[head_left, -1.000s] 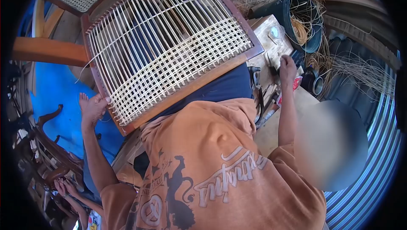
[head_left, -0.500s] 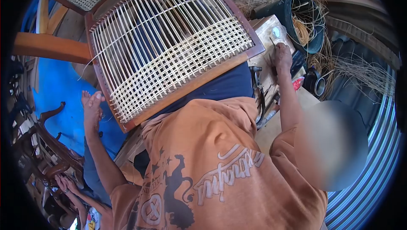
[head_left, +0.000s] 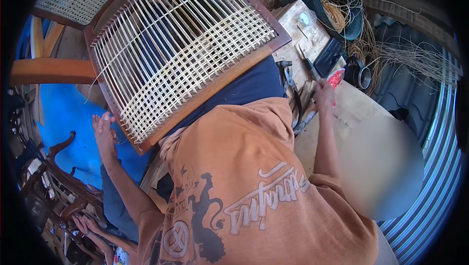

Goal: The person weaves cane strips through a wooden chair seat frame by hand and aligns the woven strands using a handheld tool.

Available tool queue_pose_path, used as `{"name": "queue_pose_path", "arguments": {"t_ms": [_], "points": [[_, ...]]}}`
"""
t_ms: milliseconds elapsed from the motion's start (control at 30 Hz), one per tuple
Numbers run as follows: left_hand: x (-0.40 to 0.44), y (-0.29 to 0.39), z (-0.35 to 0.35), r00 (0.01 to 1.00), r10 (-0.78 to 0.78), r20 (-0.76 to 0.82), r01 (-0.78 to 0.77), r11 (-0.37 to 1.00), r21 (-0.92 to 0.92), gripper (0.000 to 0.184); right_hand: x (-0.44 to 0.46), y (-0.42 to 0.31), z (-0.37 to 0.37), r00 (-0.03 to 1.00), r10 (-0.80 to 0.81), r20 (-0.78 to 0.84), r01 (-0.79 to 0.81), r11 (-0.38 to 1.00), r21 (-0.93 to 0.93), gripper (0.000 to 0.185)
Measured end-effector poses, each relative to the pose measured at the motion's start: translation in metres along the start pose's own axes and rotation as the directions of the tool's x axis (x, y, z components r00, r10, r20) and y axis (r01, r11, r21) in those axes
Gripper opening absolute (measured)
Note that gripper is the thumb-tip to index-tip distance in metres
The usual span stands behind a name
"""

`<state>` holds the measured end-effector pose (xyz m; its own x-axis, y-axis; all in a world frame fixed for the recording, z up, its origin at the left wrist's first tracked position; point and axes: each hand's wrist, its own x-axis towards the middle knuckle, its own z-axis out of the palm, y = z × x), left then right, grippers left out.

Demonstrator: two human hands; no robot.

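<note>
A wooden frame (head_left: 215, 77) lies over the lap, with pale cane strands (head_left: 176, 81) woven tightly along its near side and open parallel strands beyond. My left hand (head_left: 105, 130) is beside the frame's left corner, over blue sheeting, its fingers bent together; whatever they hold is too small to make out. To the right of the frame, my right hand (head_left: 323, 95) is closed by the handle end of a thin tool (head_left: 309, 64) and a red wrapper (head_left: 335, 77). What its fingers grip is hidden.
Pliers (head_left: 288, 75) lie between the lap and the light board (head_left: 317, 33). Beyond it stands a dark bucket (head_left: 359, 23) of cane strands. A dark mug (head_left: 360, 75) is at the right. Another person's hands (head_left: 85, 224) show lower left, near dark carved wood (head_left: 73, 187).
My right hand has moved from the board toward me, to beside the red wrapper. My left hand has come away from the frame's corner. The view has shifted slightly.
</note>
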<state>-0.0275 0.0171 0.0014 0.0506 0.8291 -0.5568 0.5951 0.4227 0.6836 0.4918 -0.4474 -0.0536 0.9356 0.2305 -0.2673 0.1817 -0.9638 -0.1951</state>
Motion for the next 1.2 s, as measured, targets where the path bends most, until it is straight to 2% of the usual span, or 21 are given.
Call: {"name": "queue_pose_path", "arguments": {"t_ms": [33,133,233,367,467,533,600,667,767,867,967,1000,1067,1167,1200], "points": [[-0.001,0.003,0.001,1.0,0.023,-0.007,-0.023,1.0,0.01,0.048,-0.016,-0.008,0.005,1.0,0.006,0.024,-0.004,0.999,-0.05,0.025],[-0.01,0.016,0.004,0.998,0.051,-0.022,-0.051,0.999,0.01,0.044,-0.048,-0.043,0.005,0.992,0.075,0.099,-0.074,0.997,-0.016,0.025],[-0.011,0.016,0.004,0.995,0.097,-0.024,-0.096,0.995,0.011,0.042,-0.058,-0.055,0.018,0.996,0.092,0.008,-0.093,0.995,0.027,0.025],[-0.021,0.027,0.013,0.996,0.087,-0.017,-0.086,0.995,0.045,0.038,-0.061,-0.067,0.017,0.991,0.111,0.076,-0.105,0.991,-0.088,0.027],[-0.031,0.032,0.013,0.991,0.132,0.031,-0.135,0.984,0.117,0.036,-0.065,-0.073,0.025,0.986,0.16,0.045,-0.155,0.982,-0.11,0.028],[-0.022,0.015,0.011,0.953,0.301,-0.03,-0.28,0.916,0.286,0.034,-0.059,-0.06,0.034,0.983,0.171,0.071,-0.165,0.983,-0.086,0.028],[-0.021,0.004,0.012,0.911,0.405,-0.073,-0.366,0.879,0.305,0.033,-0.052,-0.046,0.038,0.985,0.143,0.092,-0.136,0.988,-0.076,0.029],[-0.046,0.034,0.032,0.889,0.441,-0.127,-0.418,0.892,0.174,0.034,-0.049,-0.037,0.038,0.991,0.076,0.109,-0.068,0.995,-0.079,0.029],[-0.08,0.071,0.045,0.902,0.427,-0.064,-0.42,0.902,0.096,0.034,-0.057,-0.037,0.039,0.998,0.047,-0.051,-0.049,0.999,-0.022,0.028],[-0.101,0.085,0.064,0.902,0.431,-0.006,-0.431,0.901,-0.044,0.028,-0.057,-0.032,0.034,0.994,0.014,-0.105,-0.007,0.998,0.064,0.027],[-0.121,0.1,0.089,0.886,0.46,0.059,-0.463,0.884,0.066,0.026,-0.043,-0.012,0.044,0.945,0.047,-0.325,-0.028,0.998,0.064,0.027],[-0.121,0.096,0.097,0.884,0.458,0.096,-0.46,0.888,-0.001,0.025,-0.039,-0.015,0.04,0.964,0.073,-0.256,-0.065,0.997,0.04,0.026],[-0.13,0.101,0.111,0.88,0.453,0.145,-0.46,0.888,0.014,0.025,-0.032,-0.029,0.024,0.982,0.144,-0.119,-0.147,0.989,-0.013,0.027],[-0.135,0.1,0.123,0.853,0.477,0.212,-0.496,0.867,0.042,0.025,-0.033,-0.055,0.016,0.978,0.2,-0.06,-0.207,0.966,-0.155,0.026],[-0.136,0.1,0.125,0.847,0.484,0.221,-0.505,0.862,0.044,0.025,-0.028,-0.05,0.021,0.978,0.203,-0.05,-0.208,0.969,-0.132,0.026]]}}
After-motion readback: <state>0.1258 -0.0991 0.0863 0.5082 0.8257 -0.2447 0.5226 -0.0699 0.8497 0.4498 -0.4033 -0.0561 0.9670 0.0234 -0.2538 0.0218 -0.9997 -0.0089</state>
